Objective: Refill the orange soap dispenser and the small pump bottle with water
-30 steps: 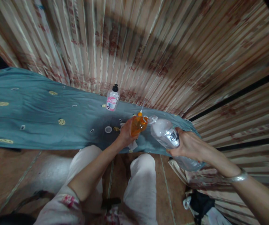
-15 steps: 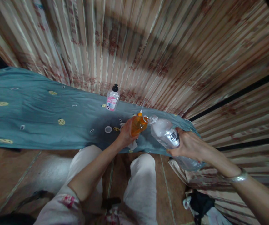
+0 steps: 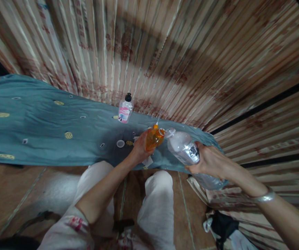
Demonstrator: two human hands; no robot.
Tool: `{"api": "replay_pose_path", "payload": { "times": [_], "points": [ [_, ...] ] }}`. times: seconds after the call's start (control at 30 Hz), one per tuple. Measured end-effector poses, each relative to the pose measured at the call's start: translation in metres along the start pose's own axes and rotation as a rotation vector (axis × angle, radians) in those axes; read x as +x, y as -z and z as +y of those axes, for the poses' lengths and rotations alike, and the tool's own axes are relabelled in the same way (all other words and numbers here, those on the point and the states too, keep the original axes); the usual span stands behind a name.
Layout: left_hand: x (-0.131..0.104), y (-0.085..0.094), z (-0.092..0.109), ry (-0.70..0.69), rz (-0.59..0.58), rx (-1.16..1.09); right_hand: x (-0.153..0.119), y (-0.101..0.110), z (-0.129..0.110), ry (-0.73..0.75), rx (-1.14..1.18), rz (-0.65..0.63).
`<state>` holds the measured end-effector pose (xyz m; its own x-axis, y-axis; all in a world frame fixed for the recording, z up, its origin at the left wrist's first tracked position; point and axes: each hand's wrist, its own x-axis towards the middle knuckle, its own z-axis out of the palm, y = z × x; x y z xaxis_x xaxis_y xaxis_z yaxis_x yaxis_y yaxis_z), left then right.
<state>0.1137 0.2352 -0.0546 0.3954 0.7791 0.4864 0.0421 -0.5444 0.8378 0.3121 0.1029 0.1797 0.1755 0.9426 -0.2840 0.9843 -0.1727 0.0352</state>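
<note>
My left hand is wrapped round an orange bottle, which leans with its uncapped neck to the right. In my right hand is a large clear plastic bottle, tipped so that its mouth meets the orange bottle's mouth. Whether liquid passes between them I cannot make out. Just behind the orange bottle sits an orange pump top with a thin pale tube. A clear bottle with a black cap and pink label stands farther back. Left of my left hand lies a small round white cap.
A teal cloth with pineapple prints covers the long surface before me. Pleated curtains hang directly behind it. Dark metal bars cross the right side. A dark bundle lies on the floor at lower right.
</note>
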Motion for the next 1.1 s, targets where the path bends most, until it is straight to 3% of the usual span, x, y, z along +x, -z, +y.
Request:
{"api": "replay_pose_path", "payload": {
  "times": [1.1],
  "points": [
    [-0.0013, -0.0002, -0.0009, 0.005, 0.012, -0.011, -0.0001, -0.0016, 0.0015, -0.005, 0.022, -0.015]
  ]
}}
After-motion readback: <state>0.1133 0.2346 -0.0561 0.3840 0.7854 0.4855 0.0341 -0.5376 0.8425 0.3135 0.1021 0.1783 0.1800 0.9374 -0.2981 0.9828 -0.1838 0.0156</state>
